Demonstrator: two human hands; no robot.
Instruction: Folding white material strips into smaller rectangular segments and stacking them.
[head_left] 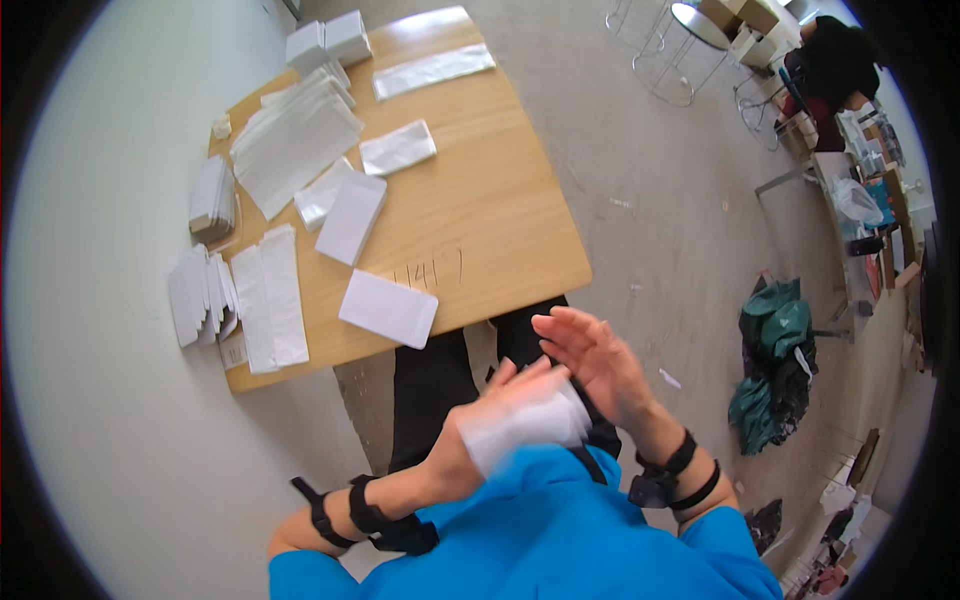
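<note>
Over my lap, my left hand [478,412] grips a small white flat packet [528,428], both smeared by motion; whether it is a box or a bag I cannot make out. Close to its right, my right hand [602,368] is raised and open, fingers stretched out with nothing in them. On the near part of the wooden table [480,215] a white flat box [389,307] lies by the front edge. Another white box [352,217] sits behind it at an angle, partly over a clear plastic bag [318,197].
Stacked white boxes [212,196] stand along the table's left side, beside white plastic bags [272,300]. A large fan of bags [298,140] lies farther back. Right of the table, green and black plastic [778,330] is on the floor. A person in dark clothing [832,65] is at far right.
</note>
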